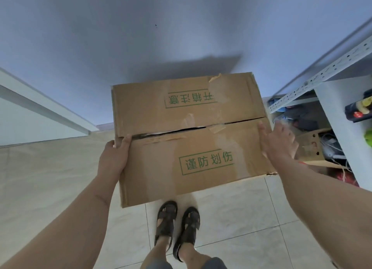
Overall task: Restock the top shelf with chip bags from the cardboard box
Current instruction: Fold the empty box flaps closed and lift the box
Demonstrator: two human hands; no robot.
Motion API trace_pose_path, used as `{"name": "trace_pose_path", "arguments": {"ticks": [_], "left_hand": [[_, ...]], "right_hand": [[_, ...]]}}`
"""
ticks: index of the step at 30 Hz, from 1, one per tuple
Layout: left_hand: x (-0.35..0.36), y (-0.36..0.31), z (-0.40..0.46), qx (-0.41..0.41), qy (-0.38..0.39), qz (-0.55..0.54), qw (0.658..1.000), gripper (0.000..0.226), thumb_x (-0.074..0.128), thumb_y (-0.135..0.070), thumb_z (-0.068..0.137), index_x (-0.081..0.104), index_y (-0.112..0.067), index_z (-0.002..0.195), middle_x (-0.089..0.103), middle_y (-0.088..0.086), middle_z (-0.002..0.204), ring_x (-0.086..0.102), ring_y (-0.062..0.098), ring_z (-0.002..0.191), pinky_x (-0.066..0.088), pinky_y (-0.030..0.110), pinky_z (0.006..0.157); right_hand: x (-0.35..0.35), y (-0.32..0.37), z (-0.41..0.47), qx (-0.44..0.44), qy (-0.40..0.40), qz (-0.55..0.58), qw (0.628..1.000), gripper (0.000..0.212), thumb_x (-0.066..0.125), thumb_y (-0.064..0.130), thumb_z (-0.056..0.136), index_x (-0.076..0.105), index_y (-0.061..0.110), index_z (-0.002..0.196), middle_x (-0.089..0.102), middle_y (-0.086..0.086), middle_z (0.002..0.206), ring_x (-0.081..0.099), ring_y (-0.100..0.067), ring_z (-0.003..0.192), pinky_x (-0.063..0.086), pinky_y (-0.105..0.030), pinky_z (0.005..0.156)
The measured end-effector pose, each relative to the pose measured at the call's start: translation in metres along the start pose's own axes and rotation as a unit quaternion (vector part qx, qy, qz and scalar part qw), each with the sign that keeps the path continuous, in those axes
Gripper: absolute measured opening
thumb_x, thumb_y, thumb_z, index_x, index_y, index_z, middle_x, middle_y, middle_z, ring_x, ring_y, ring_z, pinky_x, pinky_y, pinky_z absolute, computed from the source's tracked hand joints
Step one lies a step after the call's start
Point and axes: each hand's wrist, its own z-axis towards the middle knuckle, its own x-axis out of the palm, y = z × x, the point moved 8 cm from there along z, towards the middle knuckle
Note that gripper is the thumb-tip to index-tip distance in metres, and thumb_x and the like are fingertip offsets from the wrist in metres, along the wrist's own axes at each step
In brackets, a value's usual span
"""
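The cardboard box (189,136) is held up off the tiled floor (241,218) in front of the person, its top flaps closed but parted along a thin dark slit across the middle, with torn tape and green printed characters on both flaps. The left hand (113,158) grips the box's left edge, thumb lying over the top by the slit and the fingers wrapped out of sight down the side; the right hand (278,140) clasps the right edge the same way, thumb on top, fingers curled round the side. The metal shelving unit (322,71) stands at the right, and a dark snack bag (358,110) sits on one of its lower levels; the top shelf itself is not in view. No chip bags show through the slit. The step in hand looks like carrying the box to the shelving, so it is best kept level, with both hands low enough on the sides to bear the weight. It should probably be set down near the unit's foot, clear of the sandalled feet (177,226), before the flaps are lifted, since the slit suggests they will open freely.
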Motion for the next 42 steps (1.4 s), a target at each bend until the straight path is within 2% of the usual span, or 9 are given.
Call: {"name": "trace_pose_path", "arguments": {"ticks": [7, 11, 14, 16, 18, 21, 25, 34, 42], "left_hand": [[-0.004, 0.03, -0.05, -0.036, -0.137, -0.02, 0.99, 0.094, 0.046, -0.078, 0.086, 0.031, -0.017, 0.155, 0.037, 0.009, 0.159, 0.039, 0.035, 0.143, 0.034, 0.054, 0.114], [0.025, 0.076, -0.121, -0.161, -0.277, -0.216, 0.922, 0.107, 0.062, -0.073, 0.081, 0.017, -0.013, 0.158, 0.018, 0.006, 0.164, 0.032, 0.035, 0.146, 0.034, 0.049, 0.114], [0.111, 0.098, -0.162, -0.292, -0.177, -0.392, 0.854, 0.12, 0.066, -0.084, 0.067, 0.013, -0.028, 0.159, 0.035, 0.006, 0.158, 0.044, 0.032, 0.139, 0.037, 0.038, 0.106], [0.166, 0.089, -0.171, -0.303, -0.072, -0.447, 0.839, 0.129, 0.068, -0.092, 0.046, 0.029, -0.029, 0.153, 0.053, 0.012, 0.145, 0.055, 0.034, 0.129, 0.042, 0.047, 0.11], [0.201, 0.067, -0.175, -0.283, -0.004, -0.508, 0.813, 0.106, 0.074, -0.073, 0.055, 0.044, -0.02, 0.142, 0.062, 0.005, 0.133, 0.059, 0.027, 0.121, 0.046, 0.044, 0.105], [0.23, 0.039, -0.177, -0.281, 0.025, -0.565, 0.775, 0.07, 0.076, -0.047, 0.077, 0.05, -0.025, 0.138, 0.068, -0.002, 0.123, 0.062, 0.027, 0.118, 0.049, 0.044, 0.1], [0.245, 0.032, -0.173, -0.294, 0.006, -0.589, 0.753, 0.062, 0.079, -0.043, 0.08, 0.052, -0.029, 0.134, 0.07, 0.002, 0.121, 0.067, 0.029, 0.112, 0.056, 0.049, 0.093], [0.223, 0.036, -0.195, -0.287, 0.059, -0.526, 0.798, 0.054, 0.077, -0.042, 0.084, 0.054, -0.025, 0.13, 0.07, 0.006, 0.122, 0.067, 0.031, 0.11, 0.062, 0.042, 0.064], [0.191, 0.071, -0.267, -0.248, 0.133, -0.418, 0.864, 0.05, 0.074, -0.04, 0.089, 0.052, -0.029, 0.132, 0.068, 0.004, 0.123, 0.064, 0.035, 0.113, 0.058, 0.052, 0.085]], "right_hand": [[-0.019, 0.152, 0.025, -0.265, 0.047, -0.073, 0.96, 0.079, 0.033, 0.071, 0.093, 0.025, 0.025, 0.157, 0.022, -0.003, 0.165, 0.019, -0.028, 0.151, 0.021, -0.052, 0.119], [-0.001, 0.219, 0.027, -0.36, 0.08, -0.091, 0.925, 0.08, 0.041, 0.068, 0.094, 0.033, 0.015, 0.153, 0.026, -0.009, 0.163, 0.021, -0.031, 0.149, 0.023, -0.053, 0.118], [0.024, 0.245, 0.029, -0.404, 0.099, -0.114, 0.902, 0.083, 0.044, 0.071, 0.091, 0.029, 0.021, 0.155, 0.021, -0.006, 0.164, 0.015, -0.03, 0.151, 0.019, -0.052, 0.119], [0.03, 0.256, 0.033, -0.42, 0.089, -0.11, 0.896, 0.088, 0.047, 0.073, 0.088, 0.025, 0.024, 0.156, 0.018, -0.005, 0.165, 0.011, -0.031, 0.152, 0.015, -0.051, 0.12], [0.031, 0.264, 0.041, -0.429, 0.072, -0.099, 0.895, 0.096, 0.052, 0.076, 0.083, 0.024, 0.022, 0.157, 0.02, -0.008, 0.164, 0.012, -0.031, 0.152, 0.013, -0.051, 0.12], [0.031, 0.267, 0.056, -0.408, 0.088, -0.097, 0.904, 0.11, 0.057, 0.081, 0.075, 0.02, 0.019, 0.157, 0.022, -0.011, 0.163, 0.018, -0.031, 0.15, 0.015, -0.051, 0.119], [0.033, 0.268, 0.06, -0.404, 0.097, -0.128, 0.9, 0.11, 0.058, 0.088, 0.066, 0.033, 0.023, 0.151, 0.032, -0.015, 0.155, 0.028, -0.036, 0.143, 0.019, -0.053, 0.116], [-0.021, 0.187, 0.051, -0.328, 0.099, -0.04, 0.939, 0.084, 0.07, 0.072, 0.073, 0.048, 0.018, 0.134, 0.055, -0.005, 0.137, 0.046, -0.032, 0.128, 0.033, -0.048, 0.105], [-0.052, 0.031, -0.009, -0.196, 0.102, 0.014, 0.975, 0.078, 0.071, 0.069, 0.075, 0.05, 0.022, 0.134, 0.06, -0.004, 0.127, 0.054, -0.033, 0.119, 0.044, -0.047, 0.097]]}}
